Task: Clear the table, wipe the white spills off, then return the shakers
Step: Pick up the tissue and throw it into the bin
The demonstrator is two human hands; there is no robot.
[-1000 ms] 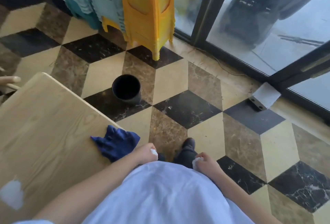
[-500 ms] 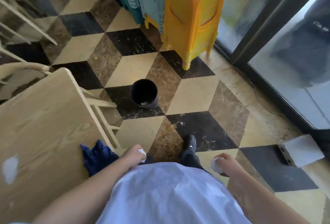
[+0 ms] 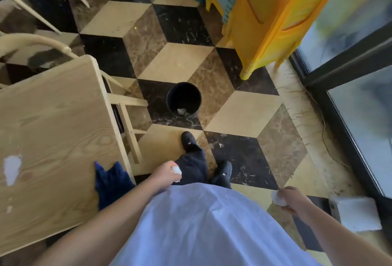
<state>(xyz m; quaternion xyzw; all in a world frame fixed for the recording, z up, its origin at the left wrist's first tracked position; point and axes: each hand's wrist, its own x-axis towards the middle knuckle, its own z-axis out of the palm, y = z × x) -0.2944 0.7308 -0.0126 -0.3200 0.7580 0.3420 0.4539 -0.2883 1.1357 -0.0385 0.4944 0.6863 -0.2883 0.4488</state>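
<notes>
The wooden table point(image 3: 53, 130) fills the left side, with a white spill point(image 3: 12, 169) near its left edge and small white flecks below it. A dark blue cloth point(image 3: 112, 183) lies on the table's near right corner. My left hand point(image 3: 167, 173) is off the table's corner, closed on a crumpled white tissue point(image 3: 176, 170). My right hand point(image 3: 293, 200) hangs at the right over the floor, closed on another white tissue wad point(image 3: 277, 197). A black bin point(image 3: 183, 99) stands on the floor ahead of my feet, with white scraps inside. No shakers are visible.
A pale wooden chair point(image 3: 125, 104) is tucked under the table's right side. Stacked yellow and teal plastic stools point(image 3: 269, 17) stand at the upper right by a glass door point(image 3: 350, 70). A white box point(image 3: 358, 212) lies on the floor at the lower right.
My view has tipped down and swung toward the bin, which now sits closer ahead. My feet have stepped forward. My right hand has swung out to the right; both hands still hold tissues.
</notes>
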